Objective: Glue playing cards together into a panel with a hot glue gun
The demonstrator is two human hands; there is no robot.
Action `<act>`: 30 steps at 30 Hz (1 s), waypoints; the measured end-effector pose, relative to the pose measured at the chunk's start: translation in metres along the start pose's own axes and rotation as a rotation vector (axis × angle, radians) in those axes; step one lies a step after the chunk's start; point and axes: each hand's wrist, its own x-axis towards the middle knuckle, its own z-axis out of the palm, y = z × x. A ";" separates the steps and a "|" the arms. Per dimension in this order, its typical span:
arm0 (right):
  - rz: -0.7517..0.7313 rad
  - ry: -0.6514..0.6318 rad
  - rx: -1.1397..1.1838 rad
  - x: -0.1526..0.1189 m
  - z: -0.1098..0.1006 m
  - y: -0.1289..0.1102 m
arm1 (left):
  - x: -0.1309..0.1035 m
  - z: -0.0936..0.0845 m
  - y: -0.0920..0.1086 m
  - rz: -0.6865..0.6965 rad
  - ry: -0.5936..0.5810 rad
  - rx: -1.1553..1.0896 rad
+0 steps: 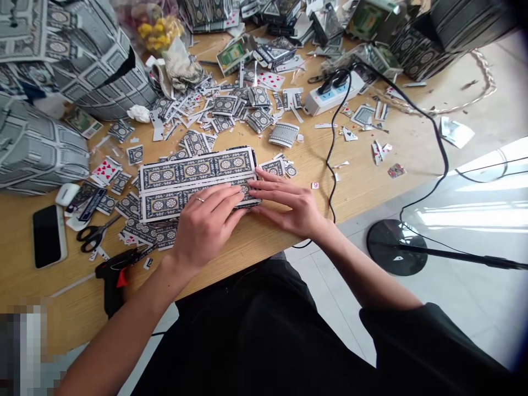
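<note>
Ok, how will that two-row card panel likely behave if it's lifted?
The two-row card panel is probably light for its size, since it looks built from playing cards. It may bend where its two rows meet, as a line runs between them. Its flat, wide shape suggests it shouldn't roll.

Place: craft workspace | glue gun (110, 278), scissors (101, 229) | wooden table (231, 248) (strewn with cut cards (225, 105))

Pale tiled floor (328, 289) beside a wooden table (247, 237), bright glare (495, 212) at right.
</note>
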 end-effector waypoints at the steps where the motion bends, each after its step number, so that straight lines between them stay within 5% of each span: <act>1: 0.008 -0.001 0.010 0.000 0.001 -0.001 | -0.001 0.001 -0.001 -0.001 0.008 -0.003; 30: 0.041 0.014 0.021 -0.008 0.009 -0.005 | -0.001 0.002 -0.006 0.139 0.045 0.092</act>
